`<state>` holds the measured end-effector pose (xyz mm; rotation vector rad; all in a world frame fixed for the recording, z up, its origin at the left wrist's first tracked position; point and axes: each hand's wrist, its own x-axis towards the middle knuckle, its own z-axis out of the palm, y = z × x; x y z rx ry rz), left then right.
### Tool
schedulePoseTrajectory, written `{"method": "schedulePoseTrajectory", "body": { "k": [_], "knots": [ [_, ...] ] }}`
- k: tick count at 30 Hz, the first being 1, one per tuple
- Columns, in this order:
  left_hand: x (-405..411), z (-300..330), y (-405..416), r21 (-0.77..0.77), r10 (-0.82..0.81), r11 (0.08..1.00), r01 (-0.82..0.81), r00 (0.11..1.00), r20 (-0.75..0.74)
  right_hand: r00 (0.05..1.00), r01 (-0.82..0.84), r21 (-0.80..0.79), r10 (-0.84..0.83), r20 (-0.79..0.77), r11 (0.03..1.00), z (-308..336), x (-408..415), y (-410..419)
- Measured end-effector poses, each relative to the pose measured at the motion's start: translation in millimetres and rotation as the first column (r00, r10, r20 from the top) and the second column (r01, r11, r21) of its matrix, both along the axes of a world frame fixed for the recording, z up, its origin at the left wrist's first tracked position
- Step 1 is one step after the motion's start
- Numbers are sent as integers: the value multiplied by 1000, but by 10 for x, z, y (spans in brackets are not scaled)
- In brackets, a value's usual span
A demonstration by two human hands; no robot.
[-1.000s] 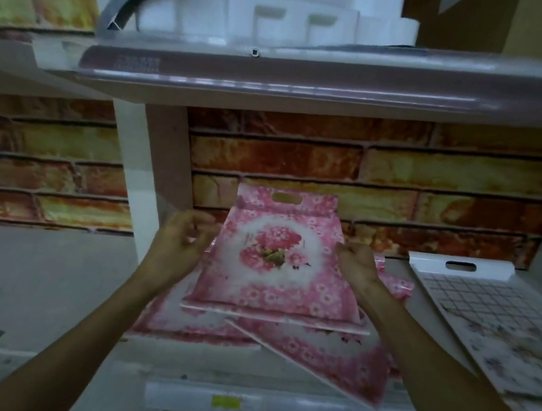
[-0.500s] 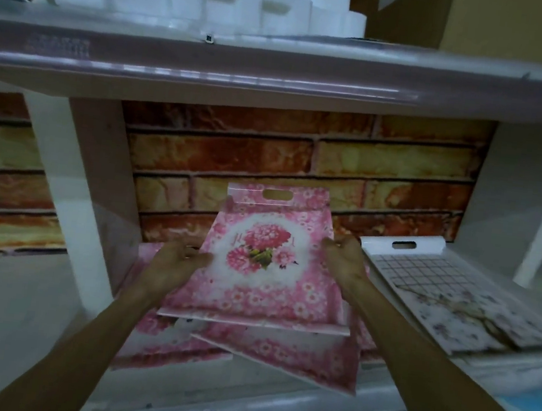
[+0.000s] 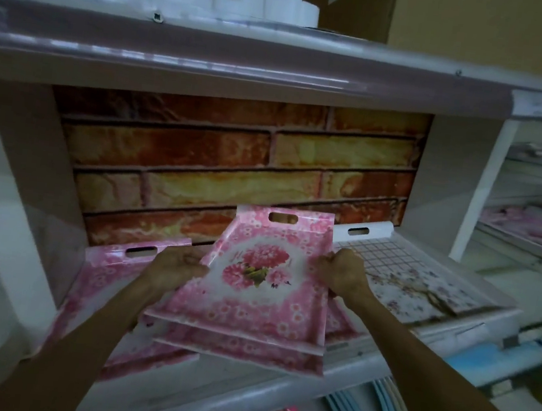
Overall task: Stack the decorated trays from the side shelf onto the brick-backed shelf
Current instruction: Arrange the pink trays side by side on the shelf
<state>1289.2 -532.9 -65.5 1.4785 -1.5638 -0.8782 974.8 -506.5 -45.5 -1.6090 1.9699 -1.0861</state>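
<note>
A white shelf (image 3: pixel 363 358) with a brick-patterned back panel (image 3: pixel 233 167) carries pink floral trays; a white grid-patterned tray (image 3: pixel 423 283) lies at the right. Compared with half a second earlier, the view has shifted rightward. The top pink tray (image 3: pixel 253 288) sits tilted between both hands: left hand (image 3: pixel 174 270) and right hand (image 3: pixel 343 274) each close their grip on a side rim.

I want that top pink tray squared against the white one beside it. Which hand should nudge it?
Probably the left hand: it grips the pink tray's far side from the white tray, so it can push toward it; the right hand sits between them.
</note>
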Motion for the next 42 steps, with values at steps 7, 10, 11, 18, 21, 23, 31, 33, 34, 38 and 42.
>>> {"method": "schedulePoseTrajectory", "body": {
  "k": [7, 10, 11, 18, 21, 23, 31, 33, 34, 38, 42],
  "knots": [
    [-7, -217, -21, 71, -8, 997, 2, 996, 88, 999, -14, 87, 19, -49, 996, -236, 16, 66],
    [26, -294, -32, 83, -22, 997, 6, 983, 184, 993, -18, 124, 31, -109, 992, -321, 27, 79],
    [38, -318, -37, 78, -23, 997, 6, 975, 221, 993, -8, 134, 25, -119, 991, -342, 27, 77],
    [22, -351, -40, 62, -16, 998, -4, 944, 330, 965, 3, 176, 43, -260, 984, -383, 34, 48],
    [-26, -353, -24, 70, -44, 997, 18, 919, 391, 953, -2, 181, 56, -297, 984, -382, 12, 18],
    [-62, -373, -14, 62, -52, 998, 29, 912, 407, 939, 3, 189, 62, -338, 982, -382, 1, 10],
    [-82, -340, 14, 102, -104, 993, 60, 854, 510, 903, 9, 205, 80, -422, 979, -416, -35, -19],
    [-112, -338, 35, 106, -105, 993, 57, 839, 534, 915, -7, 208, 90, -393, 978, -407, -84, -16],
    [-122, -340, 42, 111, -104, 992, 54, 844, 525, 925, -20, 205, 96, -366, 979, -407, -115, -13],
    [-132, -329, 66, 155, -114, 987, 50, 893, 435, 968, -43, 210, 93, -234, 977, -459, -162, -16],
    [-173, -294, 127, 214, -130, 975, 60, 935, 330, 988, -71, 216, 98, -118, 974, -512, -91, -28]
  ]
}}
